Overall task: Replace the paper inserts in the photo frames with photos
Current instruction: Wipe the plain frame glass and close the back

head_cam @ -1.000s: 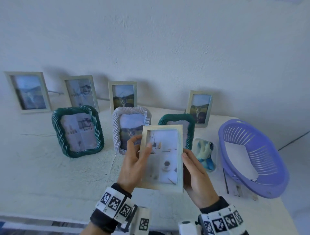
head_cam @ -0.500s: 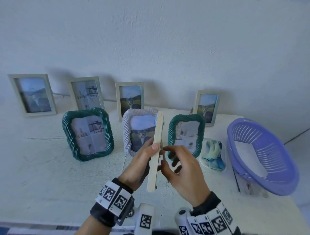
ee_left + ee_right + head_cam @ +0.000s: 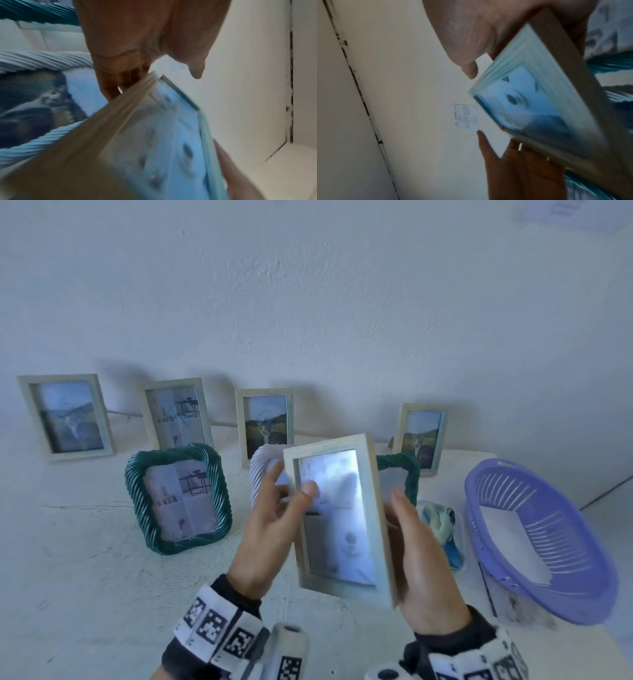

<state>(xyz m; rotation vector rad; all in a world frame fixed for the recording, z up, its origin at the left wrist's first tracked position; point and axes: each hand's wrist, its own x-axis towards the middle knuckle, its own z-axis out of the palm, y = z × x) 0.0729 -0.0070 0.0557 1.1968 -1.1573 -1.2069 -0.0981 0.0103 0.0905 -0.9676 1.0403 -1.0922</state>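
I hold a pale wooden photo frame (image 3: 337, 515) upright above the table, its glass front turned towards me and angled slightly left. A pale picture with a cup shows behind the glass. My left hand (image 3: 270, 529) pinches the left edge, thumb on the glass and fingers behind. My right hand (image 3: 421, 559) grips the right edge with its fingers hidden behind the frame. In the left wrist view the frame (image 3: 154, 148) is blurred. The right wrist view shows the frame (image 3: 530, 101) against my palm.
Several pale wooden frames, such as one with a cat photo (image 3: 265, 422), lean along the wall. Nearer stand a green twisted frame (image 3: 178, 498), a white twisted frame (image 3: 263, 470) and another green one (image 3: 404, 477). A purple basket (image 3: 541, 539) holds white paper, a blue-white packet (image 3: 442, 525) beside it.
The frame went from facing me to edge-on half a second ago, and now its glass front faces me again. Both hands shifted their hold on its edges.
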